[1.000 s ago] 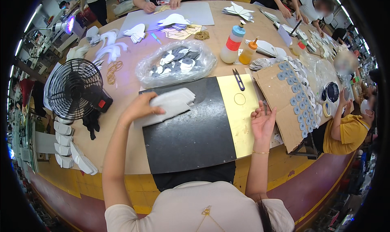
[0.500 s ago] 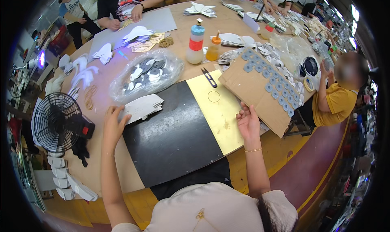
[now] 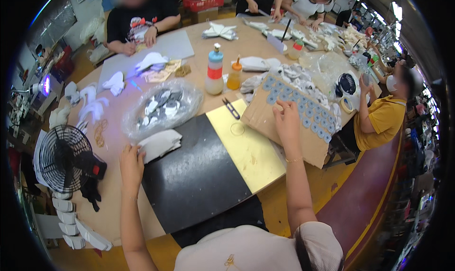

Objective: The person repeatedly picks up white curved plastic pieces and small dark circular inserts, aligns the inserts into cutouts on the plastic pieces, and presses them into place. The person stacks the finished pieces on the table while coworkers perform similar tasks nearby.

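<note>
My left hand (image 3: 131, 166) is at the left end of a stack of white cut pieces (image 3: 161, 145), its fingers and thumb closed about that end. The stack lies over the upper left corner of a black mat (image 3: 199, 171). My right hand (image 3: 287, 121) is raised over a brown cardboard sheet (image 3: 265, 121), fingers bent and tips together. Whatever they pinch, if anything, is too small to make out. Rows of small blue-grey pieces (image 3: 309, 113) with a spot in the middle lie on the cardboard, just beside my right fingers.
A yellow board (image 3: 251, 152) adjoins the mat, with thread snips (image 3: 231, 108) above it. Beyond are a plastic bag of pieces (image 3: 163, 105), a pump bottle (image 3: 215, 74) and an orange-capped bottle (image 3: 234, 75). A black fan (image 3: 64, 152) stands left. Co-workers sit around the table.
My right hand has moved up from the cardboard's near edge to over its blue-grey pieces, and its fingers have drawn together. My left hand stays at the white stack. The whole view has shifted.
</note>
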`<state>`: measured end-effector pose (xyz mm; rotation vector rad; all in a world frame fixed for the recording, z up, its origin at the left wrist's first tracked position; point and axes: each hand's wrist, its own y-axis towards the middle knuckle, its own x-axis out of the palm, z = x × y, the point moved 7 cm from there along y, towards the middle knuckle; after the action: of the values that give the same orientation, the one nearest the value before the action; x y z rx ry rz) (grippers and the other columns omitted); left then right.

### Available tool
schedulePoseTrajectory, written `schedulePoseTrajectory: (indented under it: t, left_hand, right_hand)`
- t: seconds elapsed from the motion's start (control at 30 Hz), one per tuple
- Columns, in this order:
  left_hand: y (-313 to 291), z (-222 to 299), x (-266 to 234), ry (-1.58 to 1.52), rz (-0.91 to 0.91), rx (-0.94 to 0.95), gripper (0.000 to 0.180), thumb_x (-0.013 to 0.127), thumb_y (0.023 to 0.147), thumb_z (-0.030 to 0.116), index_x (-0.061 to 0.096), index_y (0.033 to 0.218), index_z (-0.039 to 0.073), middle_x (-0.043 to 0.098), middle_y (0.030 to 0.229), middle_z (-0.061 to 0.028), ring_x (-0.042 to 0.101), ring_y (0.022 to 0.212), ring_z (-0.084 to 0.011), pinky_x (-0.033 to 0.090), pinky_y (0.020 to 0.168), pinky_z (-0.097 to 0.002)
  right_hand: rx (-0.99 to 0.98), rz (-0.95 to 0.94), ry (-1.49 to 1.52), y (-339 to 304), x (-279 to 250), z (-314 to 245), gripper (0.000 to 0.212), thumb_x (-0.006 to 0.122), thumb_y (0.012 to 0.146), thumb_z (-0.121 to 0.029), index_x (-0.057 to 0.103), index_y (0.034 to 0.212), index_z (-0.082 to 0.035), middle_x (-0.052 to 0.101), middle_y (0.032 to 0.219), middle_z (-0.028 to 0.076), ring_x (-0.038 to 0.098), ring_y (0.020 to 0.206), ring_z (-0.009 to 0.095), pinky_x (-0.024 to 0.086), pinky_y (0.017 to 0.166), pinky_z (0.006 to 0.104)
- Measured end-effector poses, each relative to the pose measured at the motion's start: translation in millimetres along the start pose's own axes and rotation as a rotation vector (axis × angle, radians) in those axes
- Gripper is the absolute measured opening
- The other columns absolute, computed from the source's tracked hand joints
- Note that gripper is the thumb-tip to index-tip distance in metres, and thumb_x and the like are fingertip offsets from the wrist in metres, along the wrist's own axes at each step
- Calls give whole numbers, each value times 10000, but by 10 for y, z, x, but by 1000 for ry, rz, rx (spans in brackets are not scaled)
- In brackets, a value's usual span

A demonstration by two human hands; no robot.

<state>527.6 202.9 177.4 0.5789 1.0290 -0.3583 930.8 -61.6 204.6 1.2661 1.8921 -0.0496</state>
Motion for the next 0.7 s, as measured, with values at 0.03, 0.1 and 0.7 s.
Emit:
schedulePoseTrajectory:
  t: [0.03,0.1,0.7]
  left_hand:
    - [-12,9,34,-36,-10,-6,169,690,896,83,695,1032,-19,611,978,-181,591,946,-373,449,858,-456]
    - [-89,48,-62,-74,-20,-10,149,674,905,80,703,999,-31,611,960,-190,595,919,-384,462,815,-455]
    - [-926,931,539,-442,-665,40,274,778,861,188,733,1057,2,738,893,-188,698,772,-281,516,708,-344]
  right_hand:
    - [-55,89,-125,158,60,186,342,724,929,-182,685,1165,62,614,1115,156,649,948,331,526,836,403]
    - [-45,130,-267,372,188,315,371,737,913,-202,688,1173,58,582,1204,166,628,1028,349,514,898,434]
    - [222,156,-352,437,409,418,347,805,834,-248,734,1068,-2,590,1226,119,635,1077,326,514,928,459]
